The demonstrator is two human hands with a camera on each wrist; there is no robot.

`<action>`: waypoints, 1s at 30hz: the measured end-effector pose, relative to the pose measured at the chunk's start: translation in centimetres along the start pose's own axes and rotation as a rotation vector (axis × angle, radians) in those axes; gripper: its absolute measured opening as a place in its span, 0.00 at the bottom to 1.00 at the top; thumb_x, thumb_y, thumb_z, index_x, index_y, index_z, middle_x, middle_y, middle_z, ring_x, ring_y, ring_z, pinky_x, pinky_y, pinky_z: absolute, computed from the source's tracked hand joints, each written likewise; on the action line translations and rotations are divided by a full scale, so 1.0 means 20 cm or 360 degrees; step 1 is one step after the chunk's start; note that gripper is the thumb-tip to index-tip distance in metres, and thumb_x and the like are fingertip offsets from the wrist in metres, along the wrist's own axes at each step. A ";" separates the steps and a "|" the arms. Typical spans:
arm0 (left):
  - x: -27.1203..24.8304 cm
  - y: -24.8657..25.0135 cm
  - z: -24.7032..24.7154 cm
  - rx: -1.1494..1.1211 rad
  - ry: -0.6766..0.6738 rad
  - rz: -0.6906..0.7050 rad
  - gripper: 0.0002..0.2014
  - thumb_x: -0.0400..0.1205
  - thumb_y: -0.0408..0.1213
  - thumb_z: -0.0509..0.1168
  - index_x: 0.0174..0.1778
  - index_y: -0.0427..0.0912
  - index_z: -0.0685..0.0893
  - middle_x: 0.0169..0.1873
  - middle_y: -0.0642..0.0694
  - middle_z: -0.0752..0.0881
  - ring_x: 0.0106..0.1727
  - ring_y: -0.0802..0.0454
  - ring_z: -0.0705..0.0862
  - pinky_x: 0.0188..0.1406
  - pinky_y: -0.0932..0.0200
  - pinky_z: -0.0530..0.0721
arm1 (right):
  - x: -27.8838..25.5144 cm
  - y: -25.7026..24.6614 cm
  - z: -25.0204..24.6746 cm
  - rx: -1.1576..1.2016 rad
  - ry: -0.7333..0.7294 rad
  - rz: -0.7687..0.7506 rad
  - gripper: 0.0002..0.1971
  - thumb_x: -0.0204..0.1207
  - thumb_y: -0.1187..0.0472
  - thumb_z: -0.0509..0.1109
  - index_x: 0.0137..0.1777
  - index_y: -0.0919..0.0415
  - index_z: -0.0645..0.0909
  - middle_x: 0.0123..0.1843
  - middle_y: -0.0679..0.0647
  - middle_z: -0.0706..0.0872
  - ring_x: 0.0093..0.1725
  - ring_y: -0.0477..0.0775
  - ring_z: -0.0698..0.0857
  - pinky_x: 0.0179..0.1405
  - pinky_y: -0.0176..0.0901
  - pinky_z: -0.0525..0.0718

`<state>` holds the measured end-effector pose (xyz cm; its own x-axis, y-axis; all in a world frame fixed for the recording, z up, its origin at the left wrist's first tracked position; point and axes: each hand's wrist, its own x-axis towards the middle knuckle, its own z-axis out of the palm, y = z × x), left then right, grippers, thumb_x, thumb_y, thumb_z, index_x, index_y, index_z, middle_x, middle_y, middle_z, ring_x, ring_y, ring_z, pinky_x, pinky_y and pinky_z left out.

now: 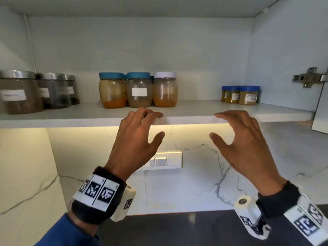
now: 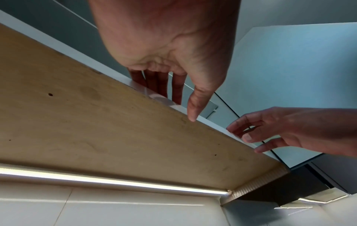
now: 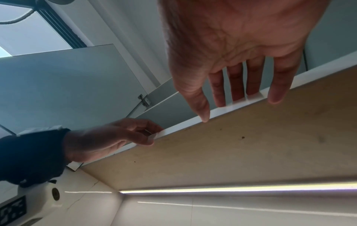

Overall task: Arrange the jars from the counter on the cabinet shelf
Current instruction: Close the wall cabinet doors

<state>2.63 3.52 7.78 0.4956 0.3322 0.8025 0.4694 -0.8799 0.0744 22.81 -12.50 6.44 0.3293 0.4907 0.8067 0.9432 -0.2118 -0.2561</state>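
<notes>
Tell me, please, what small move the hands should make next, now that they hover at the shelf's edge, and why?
Probably lower both hands to the counter for another jar. The left hand and right hand are open and hold nothing at the shelf's front edge, and three groups of jars already stand on it, with bare shelf between the white-lidded jar and the small blue-lidded jars.

I count three steel-lidded glass jars (image 1: 21,92) at the left of the cabinet shelf (image 1: 88,116). In the middle group I count two jars with blue lids (image 1: 112,90) and one jar with a white lid (image 1: 165,89); slivers of blue behind them hint at more, but I cannot tell how many. At the right I count three small blue-capped jars (image 1: 248,95). That makes nine jars I can count for certain. I see two hands (image 1: 136,137), one door hinge (image 1: 308,77), one switch panel (image 1: 165,162).
</notes>
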 end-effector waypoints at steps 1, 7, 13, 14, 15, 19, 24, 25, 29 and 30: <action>0.00 0.00 0.00 -0.0007 -0.0004 0.0000 0.23 0.80 0.47 0.70 0.71 0.50 0.78 0.63 0.52 0.79 0.63 0.52 0.75 0.64 0.58 0.69 | 0.00 0.00 0.01 -0.0003 0.0018 0.0008 0.26 0.76 0.51 0.73 0.74 0.49 0.75 0.71 0.46 0.75 0.70 0.50 0.73 0.54 0.38 0.77; -0.01 0.01 0.01 -0.0049 -0.0014 -0.0006 0.25 0.80 0.47 0.71 0.73 0.48 0.78 0.65 0.48 0.79 0.66 0.50 0.75 0.64 0.59 0.69 | -0.03 0.00 0.01 -0.0045 -0.0079 0.0053 0.30 0.78 0.50 0.71 0.80 0.48 0.70 0.80 0.46 0.69 0.78 0.50 0.69 0.62 0.38 0.74; -0.07 0.11 0.00 -0.0327 0.0056 0.0097 0.22 0.80 0.41 0.70 0.70 0.46 0.79 0.68 0.48 0.77 0.68 0.51 0.75 0.60 0.63 0.74 | -0.12 -0.04 -0.11 0.0038 -0.0163 0.0124 0.31 0.79 0.45 0.69 0.81 0.43 0.67 0.82 0.39 0.65 0.79 0.44 0.67 0.69 0.36 0.68; -0.08 0.15 0.01 -0.0359 0.0056 0.0149 0.21 0.80 0.41 0.70 0.69 0.46 0.80 0.68 0.49 0.78 0.67 0.52 0.75 0.59 0.63 0.75 | -0.14 -0.06 -0.13 0.0040 -0.0144 0.0145 0.30 0.79 0.45 0.69 0.80 0.42 0.69 0.81 0.39 0.67 0.77 0.43 0.69 0.69 0.35 0.68; -0.08 0.19 0.01 -0.0401 0.0052 0.0204 0.20 0.80 0.41 0.70 0.69 0.47 0.80 0.67 0.50 0.78 0.67 0.53 0.74 0.59 0.64 0.74 | -0.17 -0.07 -0.16 0.0042 -0.0111 0.0166 0.29 0.79 0.45 0.70 0.79 0.42 0.70 0.79 0.38 0.69 0.75 0.42 0.70 0.69 0.34 0.69; -0.09 0.33 0.03 -0.0624 -0.0015 0.0356 0.19 0.81 0.44 0.69 0.68 0.50 0.81 0.66 0.54 0.78 0.68 0.55 0.74 0.62 0.65 0.73 | -0.28 -0.08 -0.30 0.0094 -0.0019 0.0294 0.25 0.77 0.45 0.71 0.75 0.40 0.75 0.67 0.28 0.70 0.64 0.35 0.72 0.66 0.34 0.76; -0.11 0.55 0.09 -0.0861 -0.0126 0.0437 0.18 0.82 0.49 0.66 0.69 0.56 0.79 0.67 0.59 0.77 0.70 0.58 0.73 0.63 0.67 0.71 | -0.46 0.01 -0.55 0.0149 0.0155 0.0460 0.20 0.77 0.49 0.73 0.70 0.39 0.79 0.63 0.31 0.76 0.62 0.32 0.79 0.57 0.23 0.75; -0.13 0.62 0.09 -0.0903 -0.0156 0.0450 0.19 0.81 0.51 0.64 0.69 0.57 0.79 0.67 0.60 0.76 0.70 0.60 0.73 0.64 0.68 0.70 | -0.50 0.05 -0.61 0.0151 0.0212 0.0488 0.19 0.77 0.50 0.73 0.68 0.40 0.80 0.63 0.32 0.78 0.62 0.31 0.80 0.57 0.23 0.76; -0.18 0.85 0.09 -0.0993 -0.0283 0.0528 0.20 0.81 0.54 0.61 0.70 0.61 0.77 0.68 0.64 0.74 0.70 0.66 0.71 0.65 0.73 0.68 | -0.63 0.17 -0.78 0.0223 0.0474 0.0608 0.16 0.76 0.55 0.75 0.63 0.44 0.84 0.59 0.37 0.83 0.60 0.35 0.83 0.55 0.29 0.81; -0.19 0.92 0.09 -0.1016 -0.0303 0.0546 0.20 0.81 0.55 0.61 0.71 0.62 0.76 0.68 0.65 0.73 0.71 0.67 0.70 0.66 0.74 0.67 | -0.66 0.21 -0.83 0.0273 0.0551 0.0641 0.15 0.76 0.56 0.75 0.62 0.45 0.84 0.57 0.38 0.84 0.59 0.36 0.84 0.52 0.27 0.81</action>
<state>10.69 -13.29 5.01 0.6831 0.0057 0.7303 -0.2208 -0.9516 0.2139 21.58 -34.00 3.54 0.6585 0.0868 0.7476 0.7492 -0.1704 -0.6401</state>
